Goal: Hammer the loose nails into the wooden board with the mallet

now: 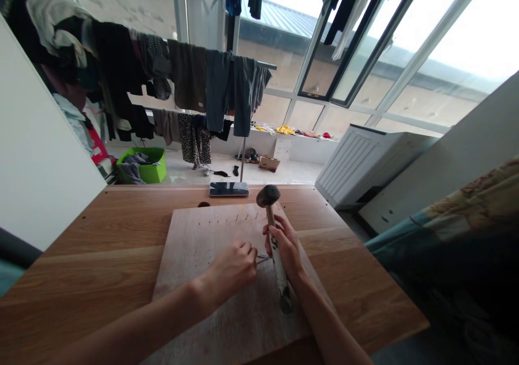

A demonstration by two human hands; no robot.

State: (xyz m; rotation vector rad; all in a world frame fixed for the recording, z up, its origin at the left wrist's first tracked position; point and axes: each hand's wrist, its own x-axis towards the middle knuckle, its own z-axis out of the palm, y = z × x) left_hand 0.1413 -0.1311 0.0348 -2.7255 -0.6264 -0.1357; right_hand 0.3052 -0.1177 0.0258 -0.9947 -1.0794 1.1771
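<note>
My right hand (287,241) is wrapped round the upper handle of a rubber mallet (279,273). Its black head points away from me, and the worn pale handle runs back toward me. My left hand (235,266) is closed, with a few thin metal nails (263,258) sticking out on its right side toward the mallet. Both hands are over a pale wooden board (184,267). Near the board's far edge, several small nails (247,217) stand upright, in line with a row of dark dots. My left fingertips are partly hidden.
Beneath the board is a wooden table (109,246), with a phone (228,189) at its far edge. Beyond stand a green basket (156,165) and a rack of hanging clothes (188,75). A white panelled unit (344,159) is at the right, beside a curtain (446,219).
</note>
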